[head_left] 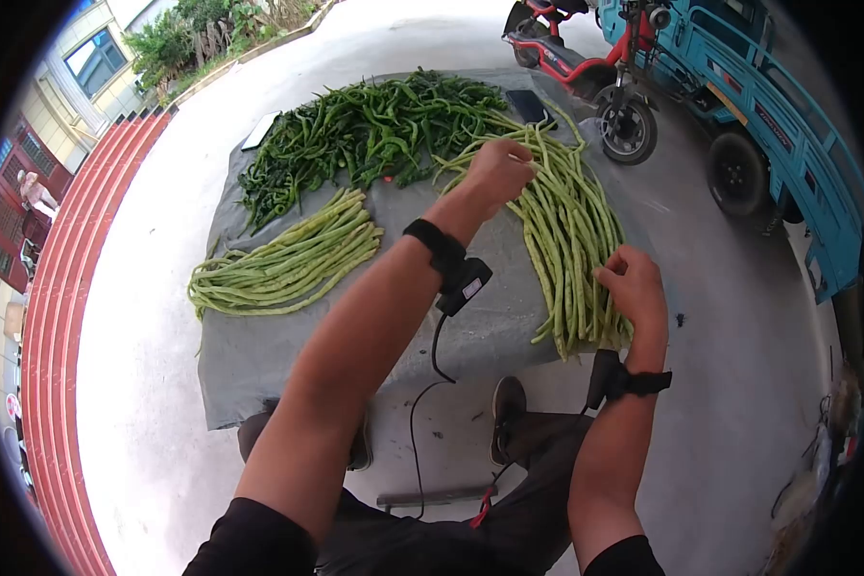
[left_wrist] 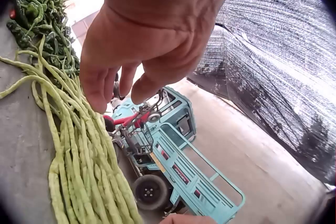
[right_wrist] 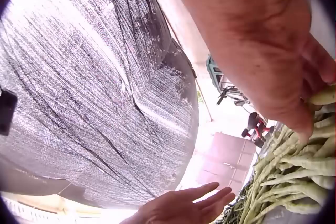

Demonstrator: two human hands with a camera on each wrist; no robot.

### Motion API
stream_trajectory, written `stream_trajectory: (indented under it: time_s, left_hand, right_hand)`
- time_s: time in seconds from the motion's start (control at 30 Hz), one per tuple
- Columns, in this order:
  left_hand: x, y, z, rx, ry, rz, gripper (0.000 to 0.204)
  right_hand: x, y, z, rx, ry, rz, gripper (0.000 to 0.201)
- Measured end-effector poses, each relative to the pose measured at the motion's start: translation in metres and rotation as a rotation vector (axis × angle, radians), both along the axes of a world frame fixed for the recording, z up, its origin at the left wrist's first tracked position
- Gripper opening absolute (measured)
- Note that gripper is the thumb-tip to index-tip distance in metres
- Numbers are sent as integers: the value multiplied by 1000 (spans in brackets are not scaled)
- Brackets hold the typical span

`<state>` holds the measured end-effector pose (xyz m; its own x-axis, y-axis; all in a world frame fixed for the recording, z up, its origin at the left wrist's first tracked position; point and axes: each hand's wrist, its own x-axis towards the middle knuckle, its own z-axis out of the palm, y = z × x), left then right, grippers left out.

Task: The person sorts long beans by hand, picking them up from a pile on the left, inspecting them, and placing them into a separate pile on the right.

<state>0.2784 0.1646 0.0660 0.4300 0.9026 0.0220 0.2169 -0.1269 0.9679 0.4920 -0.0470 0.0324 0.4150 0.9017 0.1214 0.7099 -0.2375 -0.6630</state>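
A bundle of long green beans [head_left: 571,230] lies along the right side of the grey cloth-covered table [head_left: 432,317]. My left hand [head_left: 497,178] is over the far part of this bundle, its fingers loosely bent and holding nothing. In the right wrist view that left hand [right_wrist: 184,205] shows its fingers stretched out. My right hand [head_left: 636,293] is low at the bundle's outer edge, thumb and forefinger apart. In the right wrist view its thumb and fingertips reach right to the beans [right_wrist: 310,166], its other fingers partly hidden. Both wrists wear black camera straps.
A second bundle of long beans [head_left: 288,254] lies at the table's left. Green peppers [head_left: 374,125] are heaped along the back, a black phone [head_left: 530,108] beside them. Beyond stand a red scooter [head_left: 586,72] and a blue cargo tricycle [head_left: 778,134]. A cable [head_left: 415,422] hangs before me.
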Motion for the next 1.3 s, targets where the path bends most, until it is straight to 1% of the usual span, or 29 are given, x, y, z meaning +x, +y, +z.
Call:
stream_trajectory:
  time_s: [0.07,0.13,0.2,0.3,0.33,0.47,0.53,0.63,0.73,0.77,0.83,0.93,1.03,1.17,1.3]
  left_hand:
    - [-19,-13,-16,-29,-21,-66,28]
    - [-38,-33,-23,-62,-14,-65,26]
    - [-57,-48,-29,-92,-7,-74,26]
    - [-90,-68,-35,-83,-30,-74,27]
    - [-103,-75,-36,-53,-42,-69,27]
    - [-161,-104,-40,85,2,44,24]
    - [-193,-117,-48,164,21,125,23]
    - [-241,-140,-51,493,316,334,20]
    - [-277,-152,-59,577,561,529,18]
    - [-288,-155,-61,620,597,545,19]
    - [-299,-156,-73,696,669,571,20]
    - [-311,-145,-93,762,768,565,24]
    - [-313,-139,-108,793,837,592,24]
    - [-313,-137,-107,740,914,558,21]
    - [-313,-128,-118,757,939,549,19]
  right_hand:
    - [5,4,-2,-27,-30,47,28]
    - [3,7,-3,-67,52,33,29]
    - [7,10,-7,-117,68,44,31]
    - [13,11,-16,-75,-32,75,33]
    - [16,11,-18,-82,-25,94,36]
    - [20,10,-25,-40,-33,97,35]
    - [16,8,-18,-48,-49,105,34]
    - [14,7,-12,-13,-98,91,30]
    - [1,16,-11,82,-114,101,27]
    - [-3,19,-9,117,-112,112,26]
    - [-14,26,-9,175,-164,81,25]
    - [-21,45,-18,282,-186,113,21]
    - [-57,55,-18,390,-125,217,17]
    - [-112,63,-10,377,-77,333,13]
    - [-159,65,-2,317,-6,423,12]
